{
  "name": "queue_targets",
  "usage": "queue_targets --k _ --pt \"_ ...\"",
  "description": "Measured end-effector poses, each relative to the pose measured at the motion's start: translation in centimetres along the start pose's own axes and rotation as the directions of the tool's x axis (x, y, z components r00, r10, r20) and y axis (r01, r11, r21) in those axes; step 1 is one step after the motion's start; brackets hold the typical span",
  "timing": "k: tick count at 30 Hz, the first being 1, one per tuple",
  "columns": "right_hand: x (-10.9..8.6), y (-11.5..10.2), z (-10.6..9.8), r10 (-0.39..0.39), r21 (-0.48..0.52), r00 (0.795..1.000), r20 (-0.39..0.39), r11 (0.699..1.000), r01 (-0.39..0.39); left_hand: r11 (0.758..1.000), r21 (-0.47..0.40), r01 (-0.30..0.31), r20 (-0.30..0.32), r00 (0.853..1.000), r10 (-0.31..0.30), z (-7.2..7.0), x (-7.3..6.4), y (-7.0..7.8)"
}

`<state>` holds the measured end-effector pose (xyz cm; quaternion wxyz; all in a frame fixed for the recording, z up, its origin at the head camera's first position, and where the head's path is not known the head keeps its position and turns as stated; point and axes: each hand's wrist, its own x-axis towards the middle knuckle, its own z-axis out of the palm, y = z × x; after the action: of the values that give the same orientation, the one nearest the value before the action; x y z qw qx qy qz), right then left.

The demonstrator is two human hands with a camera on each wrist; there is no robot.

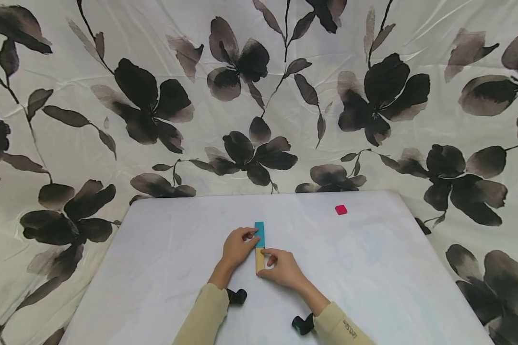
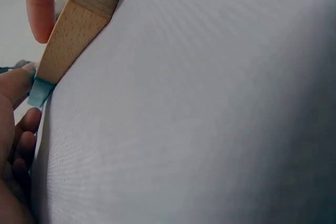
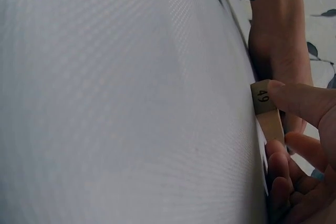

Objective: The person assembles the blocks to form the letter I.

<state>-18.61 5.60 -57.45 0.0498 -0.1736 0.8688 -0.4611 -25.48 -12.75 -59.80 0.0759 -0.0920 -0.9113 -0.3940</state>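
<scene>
A blue block and a plain wooden block lie end to end in one line on the white table. My left hand pinches the blue block from the left, thumb and finger at its side. From the right, my right hand holds the wooden block between thumb and index finger, the thumb at its near end. In the left wrist view the wooden block shows "49" printed on its near end, with the teal end of the blue block beyond it.
A small red square piece lies toward the back right of the white tabletop. Behind and around the table hangs a pale cloth with dark flowers. Black wrist cameras stick out beside both sleeves.
</scene>
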Motion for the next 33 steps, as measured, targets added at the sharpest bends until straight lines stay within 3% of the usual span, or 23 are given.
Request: queue_targets --k 33 --pt "0.29 -0.05 -0.05 -0.003 -0.022 1.000 0.024 1.000 0.004 1.000 -0.004 0.024 0.008 1.000 -0.024 -0.05 -0.12 -0.11"
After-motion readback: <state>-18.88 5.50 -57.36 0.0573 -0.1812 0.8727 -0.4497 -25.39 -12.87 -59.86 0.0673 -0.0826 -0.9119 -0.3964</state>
